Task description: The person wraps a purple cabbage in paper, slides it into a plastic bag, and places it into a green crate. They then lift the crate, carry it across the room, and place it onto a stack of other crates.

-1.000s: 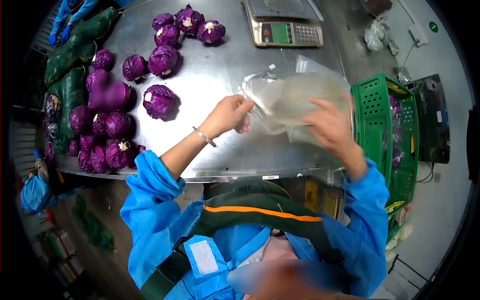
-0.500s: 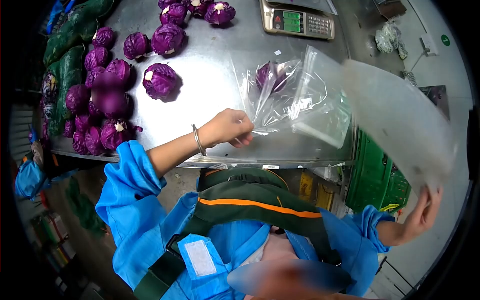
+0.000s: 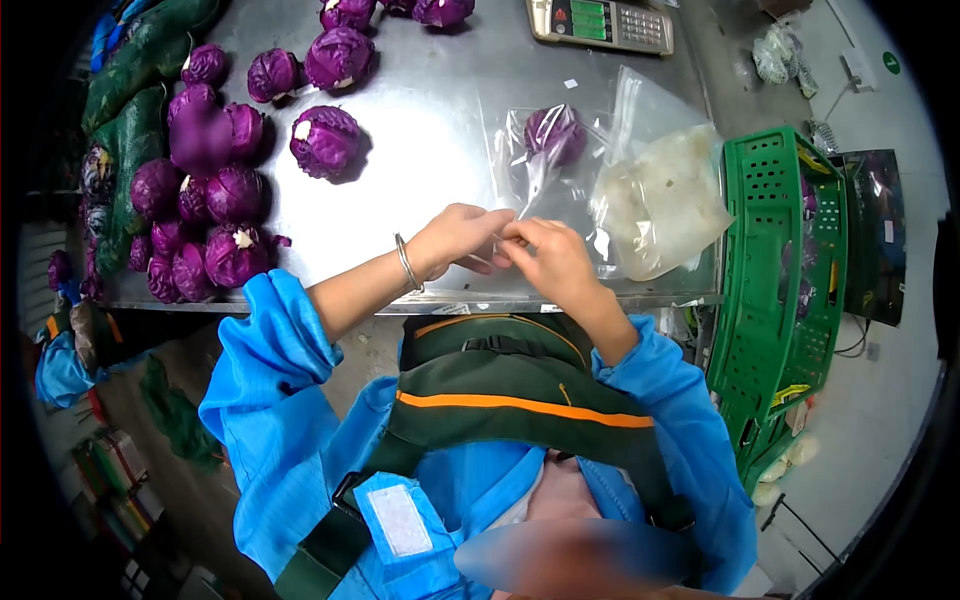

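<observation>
A red cabbage [image 3: 556,136] lies inside a clear plastic bag [image 3: 508,165] on the metal table. The bag's gathered end runs toward me, where my left hand [image 3: 462,240] pinches it; a metal bangle circles that wrist. My right hand [image 3: 556,262] meets the left at the same spot, thumb and fingers closed on the bag's end. Exactly how the plastic sits between the fingertips is partly hidden. Just right of my right hand lies a cloudy, translucent plastic bag [image 3: 665,205], flat near the table edge.
Several red cabbages [image 3: 326,140] sit at the left and back of the metal table [image 3: 420,120]. Green net sacks [image 3: 140,160] line the far left. A scale [image 3: 603,24] stands at the back, a green crate [image 3: 745,260] at the right.
My right hand has come in from the far right to join the left at the bag's end. The cloudy plastic, earlier raised at the right, now lies on the table.
</observation>
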The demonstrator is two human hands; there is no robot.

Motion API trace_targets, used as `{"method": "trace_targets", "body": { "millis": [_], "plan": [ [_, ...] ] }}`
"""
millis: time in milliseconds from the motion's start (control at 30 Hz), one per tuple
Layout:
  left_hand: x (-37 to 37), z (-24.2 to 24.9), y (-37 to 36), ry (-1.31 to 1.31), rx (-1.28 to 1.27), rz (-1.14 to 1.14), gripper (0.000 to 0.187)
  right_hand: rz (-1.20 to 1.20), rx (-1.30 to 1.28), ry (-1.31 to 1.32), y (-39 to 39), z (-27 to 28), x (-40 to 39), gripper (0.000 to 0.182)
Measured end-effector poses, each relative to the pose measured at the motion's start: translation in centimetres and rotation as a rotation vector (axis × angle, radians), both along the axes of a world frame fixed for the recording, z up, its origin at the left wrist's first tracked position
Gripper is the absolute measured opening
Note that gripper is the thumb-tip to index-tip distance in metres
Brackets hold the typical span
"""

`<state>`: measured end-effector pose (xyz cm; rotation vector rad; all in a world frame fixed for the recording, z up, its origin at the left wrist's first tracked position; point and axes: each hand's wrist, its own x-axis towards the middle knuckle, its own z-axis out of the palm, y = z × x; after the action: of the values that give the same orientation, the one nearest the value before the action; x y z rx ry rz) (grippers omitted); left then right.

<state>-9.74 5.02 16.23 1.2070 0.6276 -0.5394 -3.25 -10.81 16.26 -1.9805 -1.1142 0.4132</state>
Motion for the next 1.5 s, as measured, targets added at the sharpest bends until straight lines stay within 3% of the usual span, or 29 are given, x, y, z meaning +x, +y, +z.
{"method": "trace_targets", "body": {
  "millis": [133, 200, 300, 433, 533, 600, 667, 700, 800, 833, 900, 933, 967, 1000, 1133, 1300, 1400, 1433, 1467, 1500],
  "plan": [
    [-0.6, -2.5, 0.2, -0.125, 0.078, 0.021, 0.030, -0.079, -0.063, 0.029, 0.4, 0.5, -0.5, 0.012],
    [-0.8, -3.4, 0.0, -0.206, 0.181, -0.009, 0.030, 0.000, -0.097, 0.058, 0.5, -0.7, 0.1, 0.012],
    [-0.6, -2.9, -0.1, -0.172, 0.165, 0.002, 0.031, -0.018, -0.118, 0.181, -1.4, -0.4, 0.6, 0.012],
    [-0.1, -1.1, -1.4, 0.021, -0.052, -0.016, 0.035, -0.018, -0.086, 0.322, -2.9, 1.1, 0.0, 0.011],
    [0.6, -2.1, -1.7, 0.059, -0.113, -0.137, 0.035, 0.031, -0.012, 0.321, -2.3, 0.3, -0.7, 0.012],
    [0.7, -3.7, -2.1, -0.005, -0.080, -0.081, 0.031, 0.037, -0.039, 0.315, -2.7, 0.1, -1.1, 0.012],
    [0.4, -3.0, -2.7, 0.011, -0.100, 0.008, 0.029, 0.397, -0.206, 0.545, -5.5, 6.0, -0.2, 0.018],
    [0.2, -2.6, -2.3, -0.007, -0.107, -0.015, 0.028, 0.437, -0.037, 1.050, -8.0, 10.0, -0.1, 0.021],
    [0.0, -1.4, -1.8, 0.068, -0.182, -0.047, 0.028, 0.845, 0.810, 0.961, -21.5, 7.8, 1.4, 0.011],
    [-0.3, -1.3, -2.0, 0.083, -0.186, -0.058, 0.028, 0.717, 0.925, 0.953, -18.6, 10.1, 0.1, 0.012],
    [-0.4, -0.9, -1.9, 0.091, -0.168, -0.086, 0.028, 0.316, 0.562, 0.570, -11.8, 10.9, -1.8, 0.007],
    [-0.5, -0.7, -1.8, 0.093, -0.154, -0.104, 0.028, 0.033, 0.088, 0.209, -7.9, 10.0, -1.7, 0.009],
    [-0.6, -0.7, -1.8, 0.079, -0.166, -0.102, 0.028, -0.049, 0.022, -0.050, -5.2, 6.2, -1.9, 0.018],
    [-0.6, -0.8, -1.8, 0.074, -0.149, -0.109, 0.028, 0.006, 0.003, -0.025, -4.5, 3.9, -2.0, 0.026],
    [-1.0, -0.7, -2.2, 0.072, -0.108, -0.068, 0.030, -0.023, -0.041, -0.070, -3.1, -0.8, -2.6, 0.019],
    [-1.9, -2.2, -2.5, 0.031, -0.118, -0.088, 0.031, 0.084, -0.070, -0.149, -4.4, 0.5, -3.2, 0.006],
    [-1.7, -1.0, -1.9, -0.009, -0.131, -0.066, 0.031, 0.130, -0.201, 0.059, -13.9, 3.4, -2.8, 0.009],
    [-1.8, -0.9, -1.7, -0.008, -0.133, -0.069, 0.033, -0.258, -0.308, 0.231, -18.3, 4.6, -3.9, 0.009],
    [-1.9, -0.9, -1.7, 0.005, -0.151, -0.074, 0.033, -0.391, -0.486, 0.252, -24.3, 3.8, -4.0, 0.009],
    [-2.1, -0.8, -1.7, 0.023, -0.166, -0.094, 0.033, -0.415, -0.908, 0.322, -34.5, 0.5, -5.5, 0.012]
  ]
}}
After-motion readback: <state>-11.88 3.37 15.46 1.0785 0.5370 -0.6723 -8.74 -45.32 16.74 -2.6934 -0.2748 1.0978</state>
